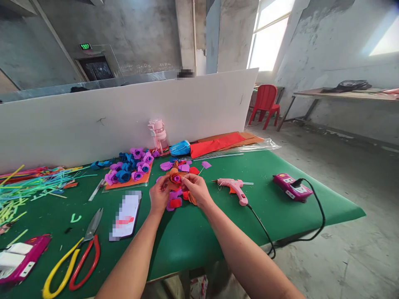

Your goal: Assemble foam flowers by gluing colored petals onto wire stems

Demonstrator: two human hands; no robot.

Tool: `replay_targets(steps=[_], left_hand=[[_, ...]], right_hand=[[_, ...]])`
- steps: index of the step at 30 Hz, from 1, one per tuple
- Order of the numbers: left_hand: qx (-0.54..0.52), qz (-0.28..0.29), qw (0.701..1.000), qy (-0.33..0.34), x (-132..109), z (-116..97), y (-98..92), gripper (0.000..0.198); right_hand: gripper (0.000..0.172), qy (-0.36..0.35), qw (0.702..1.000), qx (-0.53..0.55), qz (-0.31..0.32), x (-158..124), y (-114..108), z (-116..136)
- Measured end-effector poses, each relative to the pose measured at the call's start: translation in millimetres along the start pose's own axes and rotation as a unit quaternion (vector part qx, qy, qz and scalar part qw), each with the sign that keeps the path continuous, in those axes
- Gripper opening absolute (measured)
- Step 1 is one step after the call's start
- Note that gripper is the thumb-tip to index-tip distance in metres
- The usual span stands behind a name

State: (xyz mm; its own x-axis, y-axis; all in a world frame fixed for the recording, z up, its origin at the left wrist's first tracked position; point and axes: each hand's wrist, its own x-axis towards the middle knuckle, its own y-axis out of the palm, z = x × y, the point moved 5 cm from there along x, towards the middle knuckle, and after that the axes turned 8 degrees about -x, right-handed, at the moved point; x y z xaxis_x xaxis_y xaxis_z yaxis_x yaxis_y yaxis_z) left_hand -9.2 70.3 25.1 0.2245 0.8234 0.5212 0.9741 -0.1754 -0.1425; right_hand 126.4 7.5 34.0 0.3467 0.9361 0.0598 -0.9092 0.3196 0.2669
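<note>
Between both hands is a small craft flower [175,178] with a purple-red centre and orange-brown outer petals. My left hand [159,193] pinches its left side, and my right hand [195,189] grips its right edge with fingers closed. Loose petals in purple, red and orange [174,202] lie beneath and around the hands. Just right of my right hand, a pink hot glue gun [233,187] rests on its side with a clear glue stick in its back. Finished-looking purple and blue flowers [127,166] are heaped on an orange sheet to the left.
Scissors [90,236] with yellow and red handles and a phone [126,216] lie left. Purple power strips [293,187] sit on both sides, a cord hanging over the front edge. Coloured strips [34,187], a pink bottle [158,135] and red sheets [216,145] line the white board [199,104].
</note>
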Motion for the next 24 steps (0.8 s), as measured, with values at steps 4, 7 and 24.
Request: replay_targets(steps=[4, 7, 24], left_hand=[[0.003, -0.003, 1.0, 0.001, 0.4, 0.3, 0.8, 0.028], [-0.003, -0.003, 1.0, 0.0, 0.8, -0.4, 1.5, 0.029], [0.001, 0.016, 1.0, 0.01, 1.7, -5.6, 3.2, 0.026]], right_hand=[[0.032, -0.005, 1.0, 0.02, -0.007, 1.9, -1.9, -3.2], [0.032, -0.005, 0.999, 0.038, -0.005, 1.4, -2.5, -3.0], [0.034, 0.095, 0.986, 0.091, 0.102, -1.2, 1.2, -6.0]])
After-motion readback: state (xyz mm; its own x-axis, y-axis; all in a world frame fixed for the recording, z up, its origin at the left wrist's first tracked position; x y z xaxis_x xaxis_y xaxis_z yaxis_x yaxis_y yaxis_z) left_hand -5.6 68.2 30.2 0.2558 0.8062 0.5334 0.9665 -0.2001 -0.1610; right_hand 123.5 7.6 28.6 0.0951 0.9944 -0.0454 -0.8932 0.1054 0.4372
